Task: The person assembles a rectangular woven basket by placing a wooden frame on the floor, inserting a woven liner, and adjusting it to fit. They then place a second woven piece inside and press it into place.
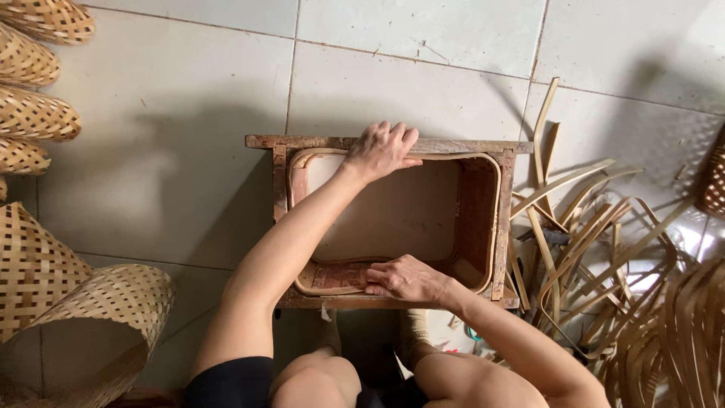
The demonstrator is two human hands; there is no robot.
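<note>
Two bare hands rest on a wooden frame (389,143) that stands on the tiled floor (174,151), seen from above. Inside the frame sits a bent strip (495,219) of pale wood, curved into a rounded rectangle that follows the inner walls. The left hand (384,149) lies on the far rail, fingers spread flat and pressing down where the strip meets the frame; its grip is open, palm down, not closed around anything. The right hand (406,279) lies on the near rail, fingers stretched leftward over the strip's lower edge, also flat and open, pressing rather than clasping. Bare knees show just below the frame. Right of the frame lies a loose heap of bamboo strips (589,242), some straight, some curled, with more arched ones in the lower right corner. Woven mats (68,302), curled up, lie at the lower left, and several woven pieces (34,113) are stacked along the upper left edge.
</note>
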